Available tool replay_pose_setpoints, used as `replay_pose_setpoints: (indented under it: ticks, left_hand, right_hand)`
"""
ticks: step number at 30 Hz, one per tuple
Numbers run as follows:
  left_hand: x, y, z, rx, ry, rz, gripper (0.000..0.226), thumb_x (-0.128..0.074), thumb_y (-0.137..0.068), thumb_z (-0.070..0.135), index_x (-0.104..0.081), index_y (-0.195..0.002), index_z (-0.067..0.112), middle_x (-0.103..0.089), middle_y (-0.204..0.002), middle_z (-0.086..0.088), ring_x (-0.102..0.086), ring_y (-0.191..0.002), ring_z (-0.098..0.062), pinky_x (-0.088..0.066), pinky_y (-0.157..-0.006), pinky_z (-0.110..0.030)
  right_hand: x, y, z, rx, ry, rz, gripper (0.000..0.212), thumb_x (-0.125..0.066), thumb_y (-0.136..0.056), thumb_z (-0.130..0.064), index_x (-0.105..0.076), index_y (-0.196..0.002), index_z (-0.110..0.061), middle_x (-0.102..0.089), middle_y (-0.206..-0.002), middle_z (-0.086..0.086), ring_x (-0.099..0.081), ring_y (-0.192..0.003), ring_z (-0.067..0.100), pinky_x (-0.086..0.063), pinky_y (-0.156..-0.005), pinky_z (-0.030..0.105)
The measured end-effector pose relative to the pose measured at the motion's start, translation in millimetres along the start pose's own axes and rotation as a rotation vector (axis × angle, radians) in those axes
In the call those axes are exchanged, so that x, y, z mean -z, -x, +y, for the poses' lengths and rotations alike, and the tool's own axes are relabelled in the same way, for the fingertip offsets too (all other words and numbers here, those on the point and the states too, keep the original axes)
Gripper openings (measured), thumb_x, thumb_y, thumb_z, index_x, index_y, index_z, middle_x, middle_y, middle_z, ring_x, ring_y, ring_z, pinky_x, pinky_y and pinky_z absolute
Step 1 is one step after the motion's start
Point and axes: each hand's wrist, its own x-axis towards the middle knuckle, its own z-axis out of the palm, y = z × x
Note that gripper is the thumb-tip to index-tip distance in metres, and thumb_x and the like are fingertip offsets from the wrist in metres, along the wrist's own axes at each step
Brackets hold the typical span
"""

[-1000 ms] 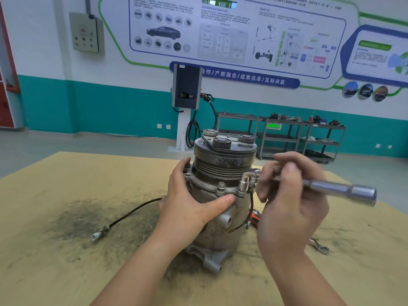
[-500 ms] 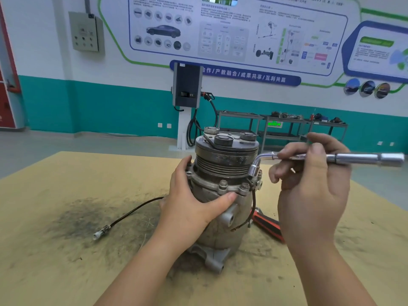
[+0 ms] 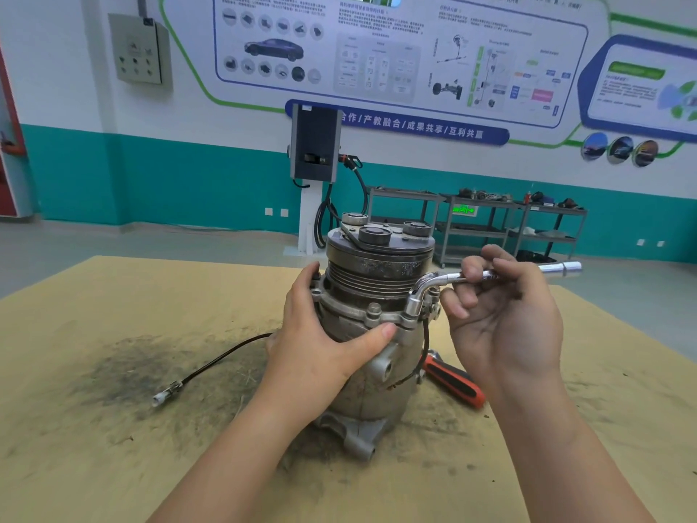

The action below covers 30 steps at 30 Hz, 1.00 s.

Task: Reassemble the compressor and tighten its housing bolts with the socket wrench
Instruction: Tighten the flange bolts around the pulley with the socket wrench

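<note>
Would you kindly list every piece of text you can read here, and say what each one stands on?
"合作/产教融合/成果共享/互利共赢": blue banner under the wall poster.
Wall poster small print: too blurred to read.
Green sign behind the shelving: illegible.
Compressor and socket wrench: no markings legible.

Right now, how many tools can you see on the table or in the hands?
2: the socket wrench held in the right hand, the red-handled tool lying on the table behind the compressor. Others may be hidden.
</note>
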Motion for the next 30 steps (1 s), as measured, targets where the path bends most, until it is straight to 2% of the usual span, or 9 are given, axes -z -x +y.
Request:
replay_pose_setpoints:
  ticks: [4,8,13,15,17,20,23,26,30]
  left_hand:
    - [-0.3,-0.5,0.7,0.000,-0.006,-0.003,0.106,-0.070,-0.049,0.078,-0.014,-0.137,0.057,-0.036,-0.148,0.021,-0.039,-0.138,-0.014,-0.031,-0.116,-0.052]
    - [0.0,-0.1,1.5,-0.006,-0.009,0.005,0.107,-0.070,-0.049,0.078,-0.014,-0.138,0.055,-0.037,-0.147,0.021,-0.040,-0.136,-0.012,-0.030,-0.116,-0.051]
    - [-0.1,-1.1,1.6,0.001,-0.014,0.016,0.105,-0.070,-0.047,0.079,-0.016,-0.134,0.058,-0.037,-0.146,0.020,-0.041,-0.136,-0.013,-0.032,-0.115,-0.050]
    - [-1.0,-1.2,0.9,-0.005,-0.007,0.031,0.106,-0.071,-0.046,0.078,-0.017,-0.135,0.055,-0.038,-0.145,0.020,-0.043,-0.135,-0.013,-0.033,-0.115,-0.049]
    - [-2.1,-2.0,0.3,-0.008,0.001,0.050,0.108,-0.072,-0.045,0.078,-0.018,-0.135,0.054,-0.040,-0.144,0.019,-0.044,-0.134,-0.012,-0.033,-0.114,-0.049]
    - [-2.9,-3.0,-0.6,0.004,0.018,0.055,0.112,-0.070,-0.040,0.085,-0.020,-0.135,0.053,-0.042,-0.143,0.017,-0.046,-0.131,-0.013,-0.036,-0.112,-0.049]
    - [-2.7,-2.6,-1.4,-0.007,0.014,0.054,0.106,-0.072,-0.044,0.079,-0.019,-0.133,0.057,-0.042,-0.143,0.018,-0.046,-0.132,-0.014,-0.035,-0.112,-0.049]
    - [-2.0,-1.2,-1.5,-0.014,0.000,0.046,0.105,-0.071,-0.046,0.077,-0.018,-0.134,0.056,-0.040,-0.144,0.020,-0.044,-0.134,-0.014,-0.033,-0.114,-0.049]
    - [-0.6,-0.5,-0.4,-0.012,-0.001,0.023,0.103,-0.070,-0.048,0.078,-0.018,-0.134,0.058,-0.038,-0.145,0.022,-0.042,-0.135,-0.013,-0.031,-0.115,-0.049]
  right_hand:
    - [3.4,-5.6,-4.1,-0.145,-0.037,-0.041,0.008,-0.045,-0.077,-0.010,-0.048,-0.085,-0.012,-0.048,-0.056,-0.001,-0.036,-0.037,0.010,-0.031,-0.035,0.017]
    - [5.1,-5.8,-0.3,-0.085,0.018,-0.028,0.008,-0.044,-0.081,-0.009,-0.049,-0.081,-0.015,-0.047,-0.056,-0.003,-0.031,-0.035,0.010,-0.025,-0.037,0.015]
    - [-4.1,12.9,14.7,0.397,0.214,0.004,0.028,-0.038,-0.084,-0.001,-0.057,-0.071,-0.019,-0.050,-0.054,0.001,-0.036,-0.040,0.016,-0.031,-0.043,0.019]
    - [-9.7,27.8,27.1,0.679,0.421,-0.044,0.028,-0.044,-0.085,-0.003,-0.061,-0.079,-0.024,-0.054,-0.062,0.002,-0.044,-0.049,0.018,-0.037,-0.048,0.023]
    - [-14.9,41.9,43.6,0.825,0.667,-0.144,0.026,-0.048,-0.091,-0.010,-0.065,-0.094,-0.028,-0.060,-0.080,-0.003,-0.055,-0.066,0.014,-0.044,-0.062,0.022]
    - [-18.3,51.2,53.1,0.834,0.899,-0.244,0.018,-0.046,-0.099,-0.028,-0.061,-0.109,-0.023,-0.061,-0.095,-0.012,-0.060,-0.089,0.008,-0.046,-0.078,0.022]
    - [-20.3,45.9,40.2,0.841,0.920,-0.323,0.020,-0.041,-0.101,-0.034,-0.057,-0.107,-0.022,-0.060,-0.092,-0.007,-0.061,-0.085,0.009,-0.049,-0.074,0.026]
    - [-22.4,37.1,21.8,0.843,0.729,-0.267,0.010,-0.039,-0.100,-0.017,-0.048,-0.099,-0.021,-0.060,-0.081,-0.003,-0.054,-0.064,0.010,-0.044,-0.061,0.019]
    - [-15.5,24.4,5.4,0.575,0.404,-0.061,0.012,-0.037,-0.096,-0.013,-0.048,-0.091,-0.018,-0.061,-0.063,-0.003,-0.046,-0.048,0.014,-0.041,-0.051,0.024]
